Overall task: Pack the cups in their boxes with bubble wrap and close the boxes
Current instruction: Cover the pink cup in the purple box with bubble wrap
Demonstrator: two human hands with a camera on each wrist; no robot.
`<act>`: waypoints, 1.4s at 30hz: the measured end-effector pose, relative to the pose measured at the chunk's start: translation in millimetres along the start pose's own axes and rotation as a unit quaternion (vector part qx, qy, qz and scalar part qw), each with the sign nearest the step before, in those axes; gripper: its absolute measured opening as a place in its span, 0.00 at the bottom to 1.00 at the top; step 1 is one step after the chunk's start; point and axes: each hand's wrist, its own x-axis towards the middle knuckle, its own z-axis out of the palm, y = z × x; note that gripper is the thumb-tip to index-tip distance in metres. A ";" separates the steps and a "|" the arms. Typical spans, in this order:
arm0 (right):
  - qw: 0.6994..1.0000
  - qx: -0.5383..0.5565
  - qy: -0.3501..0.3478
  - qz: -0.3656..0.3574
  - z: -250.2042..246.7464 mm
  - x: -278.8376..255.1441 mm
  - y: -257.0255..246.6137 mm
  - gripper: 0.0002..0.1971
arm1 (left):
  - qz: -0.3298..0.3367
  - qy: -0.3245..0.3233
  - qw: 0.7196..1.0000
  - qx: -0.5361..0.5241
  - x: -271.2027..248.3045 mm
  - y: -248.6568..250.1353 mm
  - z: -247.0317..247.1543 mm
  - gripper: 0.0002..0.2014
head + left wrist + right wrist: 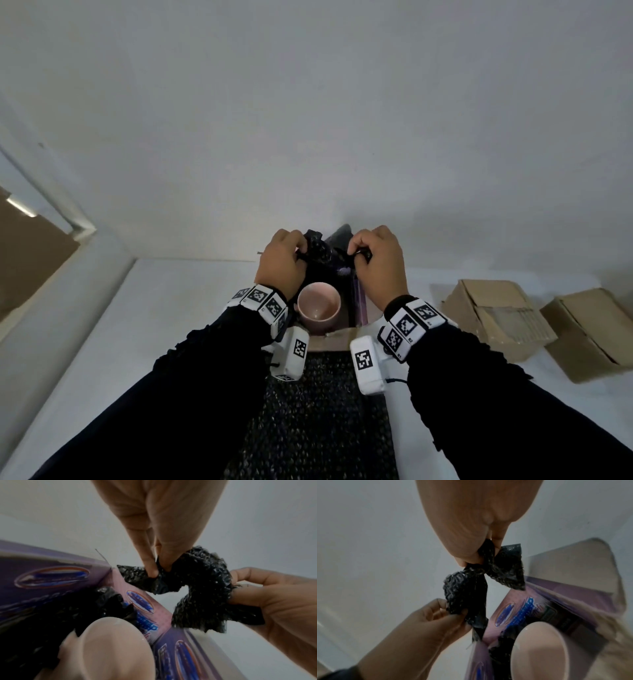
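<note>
Wrapping step in hand: both hands bunch a small piece of black bubble wrap (317, 248) above the open purple box (359, 301), centre of the head view. Left hand (281, 263) pinches 1 end with thumb and fingers; right hand (378, 265) pinches the other end. Pink cup (318, 310) sits upright in the box, just below the hands, with more black wrap around its far side in the wrist views. My read: next move is pushing the wad down beside or into the cup, then folding the flaps; box not closed yet. 2 brown cardboard boxes (496, 318) lie on the tabletop (164, 325) at right, well apart. Wall is close behind the box, so little room there; open tabletop at left. Black bubble wrap sheet (318, 411) runs along lower centre.
</note>
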 end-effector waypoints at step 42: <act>0.868 -0.396 -0.296 -0.052 66.7 -1.6 18.2 0.14 | 0.137 -0.203 0.914 0.323 -5.4 -61.6 42.5 0.19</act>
